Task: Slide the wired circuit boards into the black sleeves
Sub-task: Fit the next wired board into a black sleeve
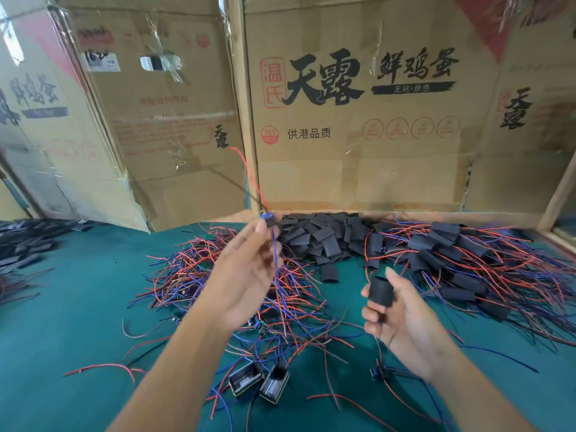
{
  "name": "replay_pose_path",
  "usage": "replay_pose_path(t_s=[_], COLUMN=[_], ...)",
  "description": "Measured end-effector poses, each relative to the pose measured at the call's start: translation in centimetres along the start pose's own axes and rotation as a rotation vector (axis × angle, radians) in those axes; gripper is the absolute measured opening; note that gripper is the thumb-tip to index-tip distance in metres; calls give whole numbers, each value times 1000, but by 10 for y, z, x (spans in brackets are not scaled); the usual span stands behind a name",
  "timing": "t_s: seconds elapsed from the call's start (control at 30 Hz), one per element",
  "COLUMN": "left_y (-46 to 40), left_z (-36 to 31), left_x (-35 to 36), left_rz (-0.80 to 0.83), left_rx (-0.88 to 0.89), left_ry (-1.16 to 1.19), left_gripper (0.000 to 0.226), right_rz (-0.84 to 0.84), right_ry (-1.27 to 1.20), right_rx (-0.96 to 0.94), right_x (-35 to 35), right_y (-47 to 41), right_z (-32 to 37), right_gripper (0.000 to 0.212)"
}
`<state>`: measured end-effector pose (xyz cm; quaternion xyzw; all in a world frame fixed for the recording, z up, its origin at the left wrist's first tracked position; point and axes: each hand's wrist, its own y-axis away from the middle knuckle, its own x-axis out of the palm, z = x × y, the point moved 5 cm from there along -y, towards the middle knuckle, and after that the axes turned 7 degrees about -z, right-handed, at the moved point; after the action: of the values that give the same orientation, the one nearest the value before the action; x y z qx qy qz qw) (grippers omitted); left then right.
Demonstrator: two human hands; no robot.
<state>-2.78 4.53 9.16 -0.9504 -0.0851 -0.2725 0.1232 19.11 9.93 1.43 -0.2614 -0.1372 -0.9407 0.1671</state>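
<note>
A makeshift assembly workshop: a green table [78,291] carries heaps of wired boards [218,275] near the middle, black sleeves [321,238] at the far edge, and flattened egg cartons [358,120] wall off the far side.

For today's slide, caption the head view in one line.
Left hand lifts a small wired circuit board; right hand holds an open black sleeve above the green table.

Two hands show: the left hand [246,272] pinches one wired circuit board [267,220], the right hand [402,322] grips one black sleeve [381,291]. Two small open-fronted black housings [260,383] lie near. Loose sleeves [314,238] and wires [199,272] lie in piles too dense to count.
</note>
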Motion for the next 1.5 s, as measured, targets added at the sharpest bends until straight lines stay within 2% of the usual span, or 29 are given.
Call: replay_pose_path(t_s=[0.1, 0.2, 0.43, 0.53, 0.63, 0.73, 0.9, 1.0, 1.13, 1.3, 1.43, 1.5], left_y=[17, 27, 36, 35, 33, 33, 33, 28, 20, 16, 16, 16], left_z=[30, 57, 82, 82, 80, 81, 81, 72, 51, 34, 31, 31], left_x=[2, 9, 18, 17, 13, 8, 7, 2, -14, -28, -32, -31], left_rz=[49, 89, 112, 121, 104, 62, 50, -3, -98, -146, -157, -152], left_rx=[-96, -150, -210, -196, -194, -200, -196, -148, -75, -20, -22, -26], left_ry=[152, 206, 167, 185, 141, 62, 69, 186, 326, 435, 526, 557], left_gripper=[24, 23, 25, 25, 31, 27, 23, 20, 22, 21, 25, 26], right_rz=[6, 5, 129, 138, 159, 172, 254, 174, 117, 232, 332, 400], right_ry=[167, 319, 446, 457, 584, 681, 731, 731, 1005, 1199, 1291, 1332], right_rx=[-45, -93, -277, -281, -279, -287, -293, -346, -455, -483, -533, -577], right_x=[6, 13, 39, 45, 46, 46, 47, 41, 33, 44, 56, 64], right_y=[1, 3, 20, 22, 23, 23, 26, 22, 21, 30, 40, 45], right_z=[-9, -19, -32, -36, -38, -40, -37, -29, -21, -34, -49, -59], right_gripper=[48, 51, 35, 38, 45, 45, 35, 20, 8, 13, 39, 42])
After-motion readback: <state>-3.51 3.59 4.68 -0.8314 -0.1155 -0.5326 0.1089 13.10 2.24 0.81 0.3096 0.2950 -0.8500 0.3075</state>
